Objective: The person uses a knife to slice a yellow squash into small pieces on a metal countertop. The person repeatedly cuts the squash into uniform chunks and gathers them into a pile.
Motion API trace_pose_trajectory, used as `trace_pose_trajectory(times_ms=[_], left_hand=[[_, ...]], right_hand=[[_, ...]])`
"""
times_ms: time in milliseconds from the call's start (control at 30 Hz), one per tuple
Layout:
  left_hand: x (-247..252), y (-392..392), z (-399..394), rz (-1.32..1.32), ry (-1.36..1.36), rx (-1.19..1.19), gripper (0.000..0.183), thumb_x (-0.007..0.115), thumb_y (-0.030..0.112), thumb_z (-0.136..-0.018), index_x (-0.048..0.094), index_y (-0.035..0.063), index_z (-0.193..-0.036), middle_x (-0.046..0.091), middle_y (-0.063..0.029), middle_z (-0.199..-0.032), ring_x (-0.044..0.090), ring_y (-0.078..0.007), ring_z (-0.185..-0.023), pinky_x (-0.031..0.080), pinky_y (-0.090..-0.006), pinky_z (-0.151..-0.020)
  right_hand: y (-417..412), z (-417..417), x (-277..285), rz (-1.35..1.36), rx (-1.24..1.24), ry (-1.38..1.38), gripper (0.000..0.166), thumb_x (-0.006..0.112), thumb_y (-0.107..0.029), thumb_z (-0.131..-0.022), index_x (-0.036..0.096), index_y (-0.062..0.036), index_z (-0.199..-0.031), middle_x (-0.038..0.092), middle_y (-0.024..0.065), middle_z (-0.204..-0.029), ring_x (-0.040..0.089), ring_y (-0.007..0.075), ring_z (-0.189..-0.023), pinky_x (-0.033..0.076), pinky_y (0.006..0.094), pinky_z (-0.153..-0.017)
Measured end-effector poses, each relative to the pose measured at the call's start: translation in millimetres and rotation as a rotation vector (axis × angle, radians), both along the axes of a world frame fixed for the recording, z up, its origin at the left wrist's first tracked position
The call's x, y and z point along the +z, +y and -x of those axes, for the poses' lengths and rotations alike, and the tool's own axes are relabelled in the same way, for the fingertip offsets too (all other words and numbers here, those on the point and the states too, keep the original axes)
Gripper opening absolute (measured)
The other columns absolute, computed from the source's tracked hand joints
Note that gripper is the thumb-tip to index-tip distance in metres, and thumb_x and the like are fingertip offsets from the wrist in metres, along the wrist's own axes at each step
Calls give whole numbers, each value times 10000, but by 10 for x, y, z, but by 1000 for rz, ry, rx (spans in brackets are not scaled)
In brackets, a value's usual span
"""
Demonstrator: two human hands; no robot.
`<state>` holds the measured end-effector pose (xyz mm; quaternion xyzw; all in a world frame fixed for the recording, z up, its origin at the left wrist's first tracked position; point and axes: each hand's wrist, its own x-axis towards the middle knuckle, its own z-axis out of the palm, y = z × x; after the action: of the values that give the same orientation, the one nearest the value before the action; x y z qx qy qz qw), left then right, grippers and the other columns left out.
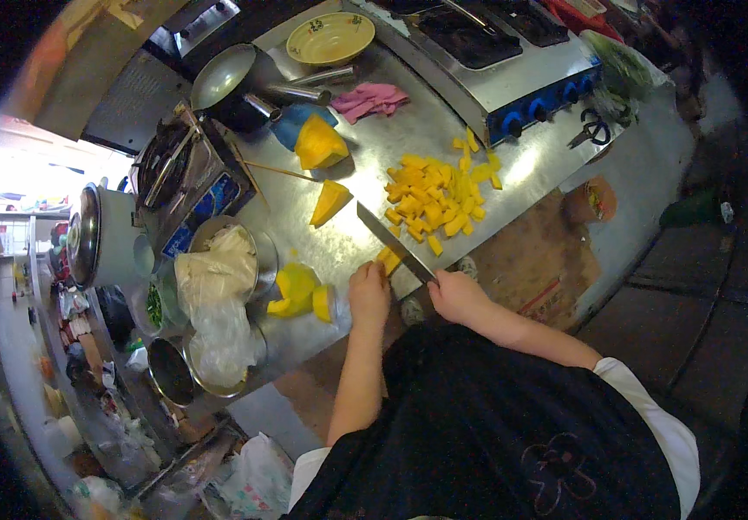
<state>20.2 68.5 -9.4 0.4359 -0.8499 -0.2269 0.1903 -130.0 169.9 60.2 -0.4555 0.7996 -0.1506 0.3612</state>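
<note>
My right hand (458, 297) is closed round the handle end of a wide-bladed kitchen knife (394, 240), its blade pointing away to the upper left. The fingers of my left hand (370, 294) press on a piece of orange-yellow squash (389, 259) beside the blade, near the front edge of the steel worktop (364, 237). Beyond the knife lies a heap of cut squash chunks (435, 195). A squash wedge (330, 203) and a larger squash block (319, 143) stand farther back. Left of my left hand are yellow peelings or pieces (296, 290).
At the back are a wok (224, 77), a yellow bowl (330, 38) and a pink cloth (370, 101). A stove (517, 78) and scissors (590, 129) are at the right. Bagged dough-like food (218, 266) in a metal bowl and a large pot (110, 227) stand left.
</note>
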Motion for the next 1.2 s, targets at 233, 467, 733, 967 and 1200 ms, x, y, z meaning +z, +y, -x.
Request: trace_pose_trajectory(times_ms=[233, 467, 733, 967, 1200], left_hand=[[26, -115, 29, -178, -99, -125, 316, 583, 4, -723, 582, 37, -1037, 604, -163, -989, 555, -366, -871, 464, -415, -778], [129, -77, 59, -271, -40, -140, 330, 596, -3, -709, 577, 16, -1038, 617, -177, -924, 561, -370, -853, 472, -425, -750], [-38, -3, 143, -214, -53, -39, 338, 606, 17, -717, 568, -7, -1052, 617, -183, -935, 557, -367, -870, 470, -435, -752], [-136, -57, 199, -208, -39, -40, 303, 612, 44, -706, 582, 7, -1005, 614, -191, -868, 563, -385, -818, 466, -446, -736], [15, -62, 179, -258, -51, -70, 270, 623, 17, -689, 584, 6, -956, 611, -193, -855, 567, -370, -835, 464, -449, -737]], right_hand=[[27, -35, -246, 11, -42, 20, 258, 522, -210, -850, 568, 43, -847, 593, 271, -738, 578, 440, -735, 469, 500, -655], [-239, -46, -487, 7, -96, 10, 304, 535, -238, -843, 598, 59, -840, 599, 290, -783, 592, 429, -782, 475, 487, -696], [-577, 123, -152, 20, -117, -21, 315, 534, -233, -846, 609, 71, -807, 602, 279, -720, 608, 417, -719, 490, 455, -637], [-371, 46, -343, -10, -73, 41, 311, 543, -228, -835, 608, 75, -818, 602, 280, -746, 599, 421, -757, 479, 471, -679], [-594, 2, -432, -48, -87, 11, 318, 556, -238, -823, 613, 75, -829, 600, 285, -761, 595, 433, -760, 479, 472, -685]])
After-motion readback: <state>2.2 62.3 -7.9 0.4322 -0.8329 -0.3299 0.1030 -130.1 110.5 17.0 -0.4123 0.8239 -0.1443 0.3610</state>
